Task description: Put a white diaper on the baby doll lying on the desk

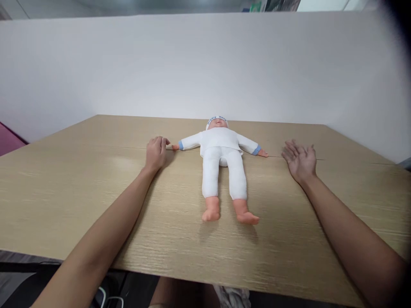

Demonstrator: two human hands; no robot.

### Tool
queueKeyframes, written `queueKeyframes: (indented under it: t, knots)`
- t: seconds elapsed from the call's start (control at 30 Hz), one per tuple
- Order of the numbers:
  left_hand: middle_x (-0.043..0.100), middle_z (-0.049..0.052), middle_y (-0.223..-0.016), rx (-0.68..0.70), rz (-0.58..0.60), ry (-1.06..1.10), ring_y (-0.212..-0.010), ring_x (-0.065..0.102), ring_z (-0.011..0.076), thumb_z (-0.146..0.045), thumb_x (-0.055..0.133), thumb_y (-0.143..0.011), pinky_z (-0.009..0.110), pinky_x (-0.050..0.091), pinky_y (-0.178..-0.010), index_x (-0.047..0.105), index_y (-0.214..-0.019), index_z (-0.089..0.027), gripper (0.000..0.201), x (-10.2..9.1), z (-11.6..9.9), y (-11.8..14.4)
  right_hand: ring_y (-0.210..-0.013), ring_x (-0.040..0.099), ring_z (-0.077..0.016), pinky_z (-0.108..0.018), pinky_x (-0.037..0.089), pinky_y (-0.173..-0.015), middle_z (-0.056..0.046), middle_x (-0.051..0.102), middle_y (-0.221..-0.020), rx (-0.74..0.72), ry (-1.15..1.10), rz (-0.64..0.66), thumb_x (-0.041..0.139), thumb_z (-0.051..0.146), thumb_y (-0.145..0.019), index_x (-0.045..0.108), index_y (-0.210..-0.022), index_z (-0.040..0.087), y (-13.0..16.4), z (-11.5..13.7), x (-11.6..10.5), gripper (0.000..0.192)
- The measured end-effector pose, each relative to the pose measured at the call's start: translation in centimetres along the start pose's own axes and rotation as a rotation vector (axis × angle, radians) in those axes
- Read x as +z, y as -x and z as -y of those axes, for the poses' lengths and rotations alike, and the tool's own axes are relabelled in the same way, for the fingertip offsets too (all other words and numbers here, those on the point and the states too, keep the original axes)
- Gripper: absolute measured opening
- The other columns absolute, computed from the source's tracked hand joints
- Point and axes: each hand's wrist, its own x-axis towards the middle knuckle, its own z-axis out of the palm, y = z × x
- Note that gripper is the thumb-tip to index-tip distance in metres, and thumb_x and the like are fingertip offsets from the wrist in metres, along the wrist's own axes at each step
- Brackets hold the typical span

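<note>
Head view, our left hand (156, 152) curled loosely beside the soft white-suited baby doll (221, 160) on the tan wooden desk (80, 188), right hand (300, 160) open, fingers (290, 149) spread, holding nothing.

One soft baby doll in a white suit with blue cuffs and a white cap (221, 158), lying face up; its parts count two arms, two legs, two bare pink feet, one head

Two bare hands of the person: one left hand (156, 152) and one right hand (300, 161), with two bare forearms reaching in

One light wood-grain tabletop (96, 188)

One plain white partition wall (160, 64) behind it

One patch of pink surface (8, 139) at the far left edge

No second doll, one of each thing otherwise
</note>
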Motion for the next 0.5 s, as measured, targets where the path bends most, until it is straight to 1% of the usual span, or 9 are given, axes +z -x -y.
queueKeyframes:
  t: [0.1, 0.17, 0.23, 0.3, 0.33, 0.4, 0.43, 0.47, 0.5]
  knots:
    - [0.071, 0.012, -0.096, -0.002, -0.059, 0.052, -0.096, 0.06, 0.0285, -0.043, 0.03, -0.117, 0.044, 0.042, -0.099, 0.064, -0.091, -0.023, 0.048, -0.7, -0.7, 1.0, -0.137, 0.069, -0.0237, -0.042, 0.049, -0.124, -0.028, 0.063, -0.158, 0.032, -0.108, 0.058, 0.004, 0.07, -0.11, 0.077, -0.122, 0.015, 2.1, 0.7, -0.5, 0.092]
    - [0.07, 0.011, -0.094, -0.011, -0.092, 0.086, -0.094, 0.06, 0.0271, -0.046, 0.026, -0.118, 0.043, 0.042, -0.098, 0.062, -0.089, -0.023, 0.052, -1.1, -1.7, 1.7, -0.132, 0.072, -0.0225, -0.038, 0.05, -0.123, -0.024, 0.067, -0.153, 0.052, -0.159, 0.038, 0.005, 0.071, -0.111, 0.078, -0.117, 0.015, 3.4, 1.1, -0.4, 0.092]
    - [0.07, 0.011, -0.094, -0.031, -0.126, 0.125, -0.093, 0.061, 0.0254, -0.049, 0.021, -0.12, 0.041, 0.044, -0.096, 0.061, -0.089, -0.022, 0.057, -1.9, -3.8, 2.5, -0.127, 0.073, -0.0216, -0.035, 0.055, -0.116, -0.021, 0.073, -0.145, 0.107, -0.204, 0.027, 0.007, 0.071, -0.113, 0.079, -0.116, 0.016, 4.9, 1.7, 0.1, 0.091]
    - [0.071, 0.01, -0.094, -0.061, -0.164, 0.223, -0.091, 0.061, 0.0233, -0.054, 0.018, -0.121, 0.038, 0.046, -0.093, 0.061, -0.089, -0.022, 0.062, -3.4, -7.4, 3.5, -0.11, 0.076, -0.0205, -0.031, 0.06, -0.1, -0.018, 0.078, -0.126, 0.178, -0.212, 0.034, 0.008, 0.068, -0.115, 0.081, -0.109, 0.016, 6.9, 2.6, 0.9, 0.09]
    - [0.071, 0.01, -0.094, -0.086, -0.186, 0.327, -0.089, 0.061, 0.0222, -0.057, 0.02, -0.121, 0.037, 0.046, -0.09, 0.061, -0.088, -0.022, 0.063, -4.5, -9.7, 4.4, -0.098, 0.075, -0.0194, -0.029, 0.061, -0.089, -0.016, 0.079, -0.112, 0.193, -0.198, 0.041, 0.01, 0.065, -0.116, 0.081, -0.101, 0.017, 8.4, 3.1, 1.4, 0.088]
    - [0.068, 0.008, -0.089, -0.089, -0.216, 0.546, -0.081, 0.058, 0.02, -0.058, 0.022, -0.121, 0.035, 0.046, -0.082, 0.061, -0.086, -0.021, 0.064, -7.2, -14.7, 7.4, -0.073, 0.065, -0.0165, -0.025, 0.055, -0.071, -0.01, 0.071, -0.083, 0.159, -0.135, 0.094, 0.019, 0.062, -0.118, 0.076, -0.081, 0.019, 12.6, 4.4, 2.0, 0.08]
    - [0.066, 0.006, -0.085, -0.058, -0.213, 0.609, -0.078, 0.057, 0.0196, -0.054, 0.023, -0.122, 0.035, 0.046, -0.08, 0.062, -0.085, -0.022, 0.063, -8.6, -17.0, 9.7, -0.068, 0.06, -0.0161, -0.025, 0.052, -0.068, -0.007, 0.066, -0.075, 0.084, -0.104, 0.174, 0.031, 0.064, -0.117, 0.072, -0.074, 0.02, 15.5, 5.1, 2.0, 0.073]
    - [0.064, 0.005, -0.081, 0.0, -0.177, 0.64, -0.076, 0.057, 0.0195, -0.05, 0.025, -0.122, 0.036, 0.044, -0.077, 0.062, -0.084, -0.022, 0.06, -9.8, -19.1, 12.4, -0.068, 0.058, -0.0163, -0.025, 0.052, -0.069, -0.006, 0.064, -0.073, 0.007, -0.045, 0.305, 0.041, 0.066, -0.115, 0.072, -0.073, 0.02, 18.7, 5.9, 1.9, 0.069]
    - [0.063, 0.004, -0.08, 0.131, -0.101, 0.659, -0.074, 0.056, 0.0197, -0.049, 0.028, -0.122, 0.037, 0.043, -0.076, 0.063, -0.084, -0.023, 0.058, -10.9, -20.8, 15.6, -0.07, 0.059, -0.0168, -0.027, 0.052, -0.073, -0.006, 0.065, -0.073, -0.037, 0.046, 0.478, 0.044, 0.068, -0.113, 0.075, -0.076, 0.02, 22.2, 6.5, 1.7, 0.069]
